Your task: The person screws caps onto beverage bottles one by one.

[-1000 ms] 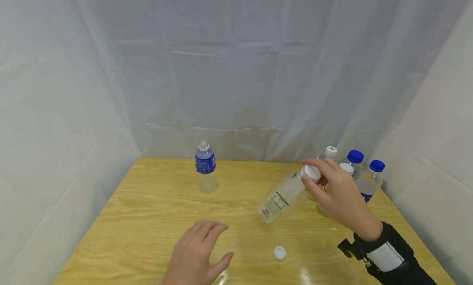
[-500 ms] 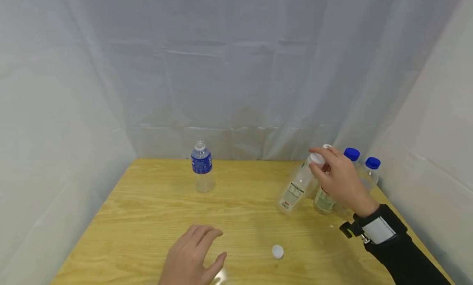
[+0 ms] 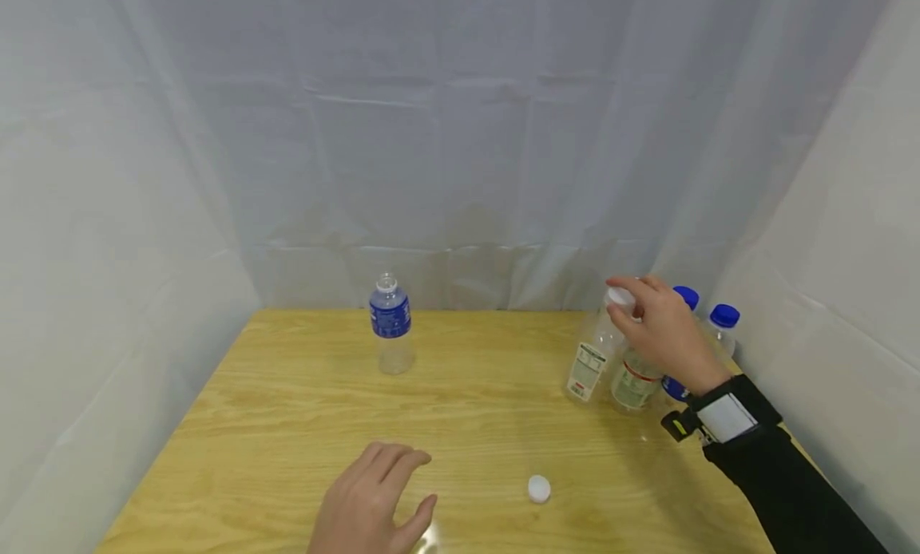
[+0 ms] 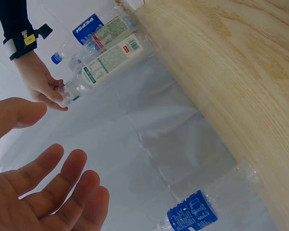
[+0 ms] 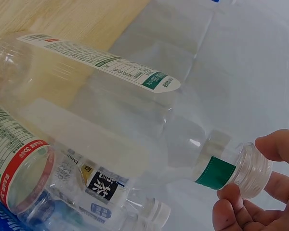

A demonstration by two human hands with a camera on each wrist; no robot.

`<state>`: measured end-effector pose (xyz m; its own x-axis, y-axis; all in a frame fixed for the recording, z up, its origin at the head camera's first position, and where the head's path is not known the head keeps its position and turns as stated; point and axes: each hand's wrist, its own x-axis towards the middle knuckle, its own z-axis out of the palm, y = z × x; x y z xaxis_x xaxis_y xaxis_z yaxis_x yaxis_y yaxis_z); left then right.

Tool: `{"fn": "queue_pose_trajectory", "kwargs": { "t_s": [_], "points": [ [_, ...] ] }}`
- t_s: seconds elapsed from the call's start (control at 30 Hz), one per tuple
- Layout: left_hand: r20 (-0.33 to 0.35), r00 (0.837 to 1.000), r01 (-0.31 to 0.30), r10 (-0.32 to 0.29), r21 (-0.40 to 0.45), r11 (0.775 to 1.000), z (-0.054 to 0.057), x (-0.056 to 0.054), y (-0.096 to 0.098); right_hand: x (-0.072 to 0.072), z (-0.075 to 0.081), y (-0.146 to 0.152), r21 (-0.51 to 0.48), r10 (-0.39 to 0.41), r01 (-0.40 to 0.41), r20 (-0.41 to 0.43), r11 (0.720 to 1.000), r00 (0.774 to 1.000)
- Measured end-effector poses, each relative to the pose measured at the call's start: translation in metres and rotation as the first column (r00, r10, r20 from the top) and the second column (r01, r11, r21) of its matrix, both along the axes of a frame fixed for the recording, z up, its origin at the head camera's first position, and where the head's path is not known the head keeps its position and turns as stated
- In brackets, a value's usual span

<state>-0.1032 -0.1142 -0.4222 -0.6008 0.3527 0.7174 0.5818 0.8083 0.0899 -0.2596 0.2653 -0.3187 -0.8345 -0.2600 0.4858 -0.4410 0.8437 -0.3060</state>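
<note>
At the right of the table, my right hand (image 3: 664, 330) pinches the white-capped top of a clear plastic bottle (image 3: 588, 370) between thumb and fingers. The bottle stands nearly upright beside the other bottles, its white and green label visible; in the right wrist view its cap (image 5: 253, 171) lies between my fingertips. My left hand (image 3: 370, 502) hovers near the front with relaxed fingers spread and holds nothing. To its right lies a loose white cap (image 3: 538, 488). Farther back stands a blue-labelled bottle (image 3: 390, 318) with no cap on its neck.
Several capped bottles crowd the right side, partly hidden by my right hand. Among them are a bottle with a red-edged green label (image 3: 634, 382) and one with a blue cap (image 3: 724, 315). White sheeting (image 3: 460, 179) hangs behind the wooden table (image 3: 460, 426).
My right hand has moved the bottle right and back toward the group, from strongly tilted to nearly upright. My left hand has hardly moved.
</note>
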Motion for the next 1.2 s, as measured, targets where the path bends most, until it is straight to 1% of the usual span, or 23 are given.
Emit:
{"fn": "queue_pose_trajectory", "kwargs": {
  "t_s": [0.13,0.27,0.5,0.73,0.83,1.0,1.2],
  "points": [
    [0.017,1.000,-0.014,0.014,0.000,1.000,-0.0011,0.0017,0.0012,-0.0024,0.0009,0.0027,0.001,-0.033,0.033,0.068,0.999,0.997],
    [0.033,0.999,-0.032,0.032,-0.003,0.999,-0.0022,0.0034,0.0021,-0.0036,0.0026,0.0049,0.016,-0.059,0.058,0.112,0.998,0.992],
    [0.045,0.998,-0.044,0.044,0.001,0.999,-0.0050,0.0036,0.0029,-0.0059,0.0056,0.0052,0.073,-0.074,0.065,0.125,0.995,0.989],
    [0.048,0.998,-0.041,0.040,0.006,0.999,-0.0066,0.0045,0.0041,-0.0085,0.0066,0.0032,0.077,-0.087,0.075,0.166,0.994,0.982],
    [0.059,0.997,-0.043,0.042,0.009,0.999,-0.0059,0.0056,0.0042,-0.0091,0.0059,0.0026,0.073,-0.087,0.075,0.167,0.994,0.982],
    [0.077,0.996,-0.054,0.053,0.011,0.999,-0.0047,0.0076,0.0044,-0.0096,0.0046,0.0023,0.072,-0.067,0.057,0.143,0.996,0.987],
    [0.079,0.995,-0.069,0.068,0.000,0.998,-0.0036,0.0093,0.0046,-0.0076,0.0059,0.0024,0.064,-0.060,0.051,0.132,0.997,0.989]
  ]
}}
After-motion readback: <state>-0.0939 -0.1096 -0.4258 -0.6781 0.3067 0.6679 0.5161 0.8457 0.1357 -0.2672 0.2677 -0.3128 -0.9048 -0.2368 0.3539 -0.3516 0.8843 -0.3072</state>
